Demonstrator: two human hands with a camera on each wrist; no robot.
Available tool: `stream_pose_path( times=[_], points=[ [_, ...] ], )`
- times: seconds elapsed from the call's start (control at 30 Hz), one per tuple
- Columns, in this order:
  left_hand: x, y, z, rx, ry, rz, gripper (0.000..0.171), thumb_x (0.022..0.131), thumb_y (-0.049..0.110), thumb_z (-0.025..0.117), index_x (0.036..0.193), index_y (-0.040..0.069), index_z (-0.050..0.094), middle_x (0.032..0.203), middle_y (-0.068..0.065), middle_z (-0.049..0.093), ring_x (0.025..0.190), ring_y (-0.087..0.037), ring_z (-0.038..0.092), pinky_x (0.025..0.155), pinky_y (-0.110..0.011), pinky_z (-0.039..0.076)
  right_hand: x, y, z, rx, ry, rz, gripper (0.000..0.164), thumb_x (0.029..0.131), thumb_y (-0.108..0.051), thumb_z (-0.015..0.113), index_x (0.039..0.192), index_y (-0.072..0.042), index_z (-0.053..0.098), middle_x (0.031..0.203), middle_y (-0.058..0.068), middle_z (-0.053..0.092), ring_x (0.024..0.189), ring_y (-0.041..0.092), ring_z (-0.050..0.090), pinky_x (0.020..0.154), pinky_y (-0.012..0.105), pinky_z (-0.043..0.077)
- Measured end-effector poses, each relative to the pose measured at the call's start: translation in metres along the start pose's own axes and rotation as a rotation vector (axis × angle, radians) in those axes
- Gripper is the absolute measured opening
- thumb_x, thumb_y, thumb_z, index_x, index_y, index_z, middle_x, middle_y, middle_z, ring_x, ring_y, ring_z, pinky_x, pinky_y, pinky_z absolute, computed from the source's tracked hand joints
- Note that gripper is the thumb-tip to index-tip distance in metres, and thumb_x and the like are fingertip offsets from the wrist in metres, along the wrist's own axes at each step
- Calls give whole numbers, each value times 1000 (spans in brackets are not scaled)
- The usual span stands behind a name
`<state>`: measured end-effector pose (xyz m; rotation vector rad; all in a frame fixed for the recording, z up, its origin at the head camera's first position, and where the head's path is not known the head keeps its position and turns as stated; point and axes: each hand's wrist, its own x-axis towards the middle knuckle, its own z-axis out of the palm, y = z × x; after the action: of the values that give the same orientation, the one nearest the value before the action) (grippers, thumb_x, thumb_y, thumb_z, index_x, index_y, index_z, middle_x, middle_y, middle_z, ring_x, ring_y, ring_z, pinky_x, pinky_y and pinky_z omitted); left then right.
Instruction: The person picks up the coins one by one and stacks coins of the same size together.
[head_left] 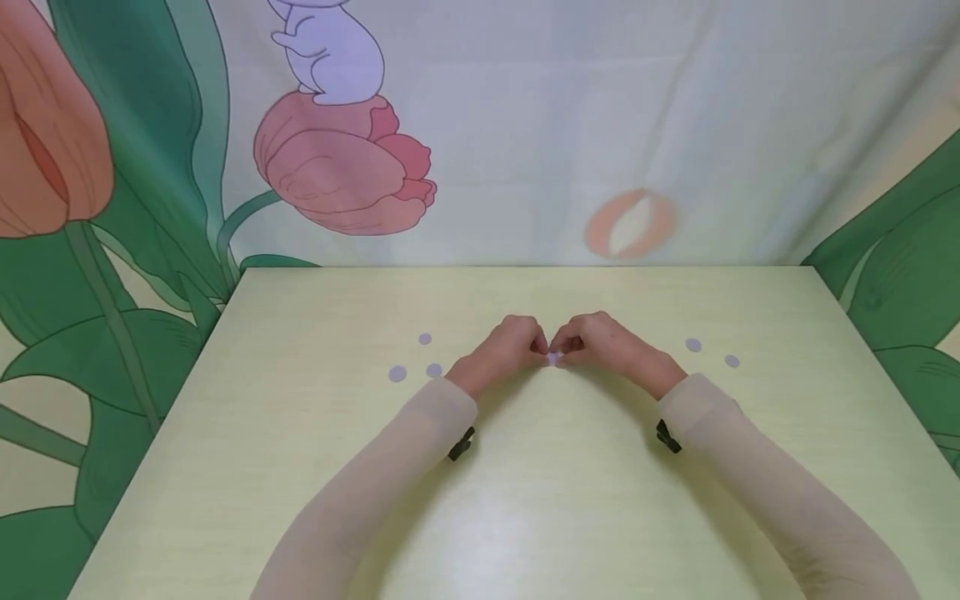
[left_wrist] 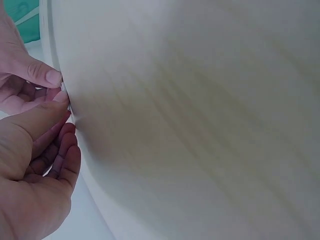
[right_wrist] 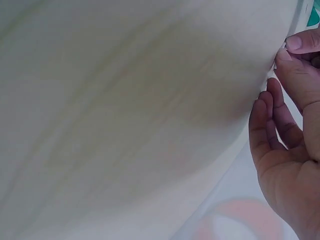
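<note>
Pale sleeves [head_left: 360, 492] lie nearest, over the counter [head_left: 525, 517]; farther off, the left hand [head_left: 504, 352] and right hand [head_left: 613, 354] pinch a small pale piece [head_left: 553, 358] in their fingers [left_wrist: 50, 108], between left discs [head_left: 397, 374] and right discs [head_left: 693, 345]. Uneven pulling could tear it or flick it away.

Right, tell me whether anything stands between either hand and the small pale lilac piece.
Nothing visible does: the left hand and right hand both pinch the pale lilac piece, and the loose discs lie off to either side.
</note>
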<state>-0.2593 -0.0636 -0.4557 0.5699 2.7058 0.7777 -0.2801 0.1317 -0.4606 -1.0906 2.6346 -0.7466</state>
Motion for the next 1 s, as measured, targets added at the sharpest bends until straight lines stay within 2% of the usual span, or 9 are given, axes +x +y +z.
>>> stream_pose_path(
  times=[0.27, 0.4, 0.6, 0.8, 1.0],
  points=[
    [3, 0, 0, 16, -13, 39, 15, 93, 10, 76, 104, 0, 78, 101, -8, 74, 96, -19, 66, 87, -26, 54, -6, 5, 0, 38, 21, 12, 19, 85, -7, 82, 103, -8, 81, 90, 2, 70, 82, 15, 67, 74, 28, 56],
    [-1, -4, -6, 49, -13, 82, 17, 92, 7, 76, 106, -2, 76, 103, -9, 70, 97, -20, 64, 87, -25, 53, -6, 5, 0, 45, 25, 22, 19, 85, -8, 82, 105, -9, 81, 92, 2, 71, 84, 16, 67, 75, 28, 56],
    [-11, -15, -17, 62, -5, 129, 20, 92, 8, 75, 110, 0, 75, 111, -10, 67, 105, -24, 65, 94, -29, 53, -6, 3, 0, 52, 19, 40, 20, 87, -12, 82, 106, -9, 81, 92, 2, 70, 85, 16, 66, 76, 28, 55],
    [-34, -30, -36, 82, 53, 172, 21, 93, 8, 74, 113, 1, 74, 113, -10, 67, 104, -24, 64, 94, -31, 53, -7, 2, 2, 50, 33, 44, 20, 86, -14, 83, 106, -9, 80, 92, 1, 69, 84, 16, 64, 77, 30, 54],
    [-62, -52, -57, 49, 114, 180, 21, 93, 6, 74, 113, -1, 73, 114, -11, 67, 102, -27, 64, 92, -35, 53, -9, 1, 3, 72, 33, 60, 20, 87, -14, 82, 107, -9, 80, 94, 1, 69, 87, 17, 66, 82, 32, 56]
  ],
)
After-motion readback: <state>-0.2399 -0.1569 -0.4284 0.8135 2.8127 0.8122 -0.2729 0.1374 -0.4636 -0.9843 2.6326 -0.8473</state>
